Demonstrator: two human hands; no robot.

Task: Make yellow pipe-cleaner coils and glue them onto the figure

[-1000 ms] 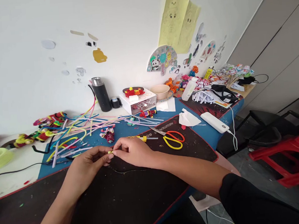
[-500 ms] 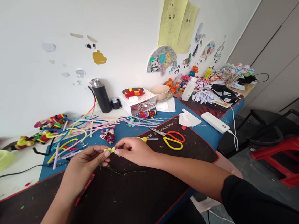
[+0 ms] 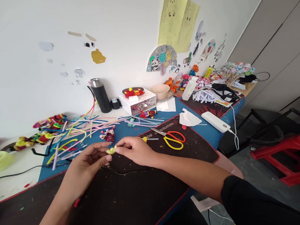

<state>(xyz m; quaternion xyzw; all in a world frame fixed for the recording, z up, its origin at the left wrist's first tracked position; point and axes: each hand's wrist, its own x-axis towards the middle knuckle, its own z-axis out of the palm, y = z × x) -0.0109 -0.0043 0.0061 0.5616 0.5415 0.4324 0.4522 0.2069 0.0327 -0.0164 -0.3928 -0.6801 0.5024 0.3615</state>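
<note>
A small, pale yellow twisted piece point(image 3: 111, 151), seemingly bent pipe cleaner, is pinched between the thumb and fingers of my right hand point(image 3: 132, 150). My left hand point(image 3: 91, 162) curves around its left end, with thumb and fingertips parted. Whether a fingertip there brushes the piece I cannot tell. Just behind the piece, a dark red figure point(image 3: 108, 136) lies on the table's blue surface. Scissors point(image 3: 171, 138) with one red and one yellow handle rest on the black mat point(image 3: 121, 205) right of my right hand. A red pen-like item point(image 3: 77, 202) is mostly covered by my left wrist.
Loose pipe cleaners point(image 3: 71, 136) spread across the back left. A black thermos point(image 3: 101, 95), a white drawer box point(image 3: 139, 103) and a beige bowl point(image 3: 160, 91) stand by the wall. A white power bank point(image 3: 215, 122) with a cable lies right; a red stool point(image 3: 288, 158) stands beyond.
My left thumb and fingers have parted from the yellow piece, which my right hand keeps pinched. The piece has shifted slightly right. My left wrist now covers more of the red item.
</note>
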